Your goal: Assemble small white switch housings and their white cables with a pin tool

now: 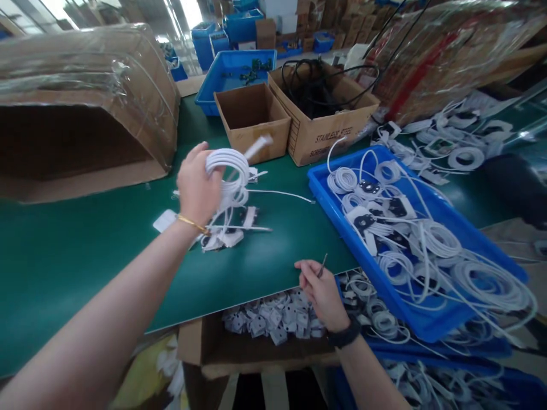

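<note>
My left hand [197,185] is closed round a coiled white cable [231,165], raised over the green table. A blurred white end of the cable sticks out to the upper right. Below and behind it lie more white cable loops and small white housings [231,238]. One loose cable end [282,193] stretches right across the tabletop. At the table's front edge, my right hand [318,287] has its fingers curled about a thin dark metal tool [323,263]; its kind is too small to tell.
On the right a blue tray [318,188] holds several coiled white cables. Below the edge, an open carton [190,341] contains small white parts. Cardboard boxes [256,134] and a blue bin [209,85] stand at the back. A large wrapped carton [166,114] lies at left.
</note>
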Available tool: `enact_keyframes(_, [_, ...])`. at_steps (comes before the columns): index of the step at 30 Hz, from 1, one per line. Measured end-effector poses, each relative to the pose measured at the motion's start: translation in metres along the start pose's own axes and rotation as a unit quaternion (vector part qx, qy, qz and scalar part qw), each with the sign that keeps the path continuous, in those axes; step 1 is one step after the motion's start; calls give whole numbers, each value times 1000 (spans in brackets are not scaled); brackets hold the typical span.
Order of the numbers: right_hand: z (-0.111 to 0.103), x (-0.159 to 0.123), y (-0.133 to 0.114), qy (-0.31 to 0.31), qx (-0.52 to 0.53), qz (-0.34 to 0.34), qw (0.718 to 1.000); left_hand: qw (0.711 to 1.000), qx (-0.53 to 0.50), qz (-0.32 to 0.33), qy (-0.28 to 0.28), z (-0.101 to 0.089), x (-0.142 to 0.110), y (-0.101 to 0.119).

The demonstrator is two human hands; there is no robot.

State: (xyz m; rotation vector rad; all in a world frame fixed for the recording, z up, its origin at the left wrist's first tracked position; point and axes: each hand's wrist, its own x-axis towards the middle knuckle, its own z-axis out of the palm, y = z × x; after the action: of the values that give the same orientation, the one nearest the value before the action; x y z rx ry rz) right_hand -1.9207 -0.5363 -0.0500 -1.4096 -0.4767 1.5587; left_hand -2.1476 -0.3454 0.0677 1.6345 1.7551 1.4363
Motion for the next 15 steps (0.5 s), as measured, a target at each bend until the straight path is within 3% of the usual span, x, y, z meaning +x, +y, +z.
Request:
enact_keyframes(1, [7, 3, -8, -9, 0, -9, 1000, 1000, -3, -22, -9, 4, -2, 6])
enact_keyframes(3, [22, 8, -21, -34, 0, -10, 999, 983, -76, -165, -21, 9, -2, 13])
enact_keyframes(5, [35, 9, -30, -74, 1, 10, 997, 916, -227, -330, -18, 7, -3, 19])
enact_keyframes(7, [46, 6, -36, -128, 9, 40, 991, 840, -349, -416, -8, -1, -6, 31])
enact_keyframes(8, [51, 3, -39, -163, 23, 59, 985, 817, -387, -428, -11, -5, -11, 40])
enact_keyframes(10, [63, -6, -47, -248, 76, 110, 960, 802, -429, -415, -35, -14, -27, 61])
enact_keyframes(13, [80, -16, -67, -327, 179, 151, 916, 832, -432, -331, -108, -23, -65, 87])
enact_keyframes(15, [85, -16, -83, -291, 189, 120, 930, 872, -384, -231, -198, -30, -96, 91])
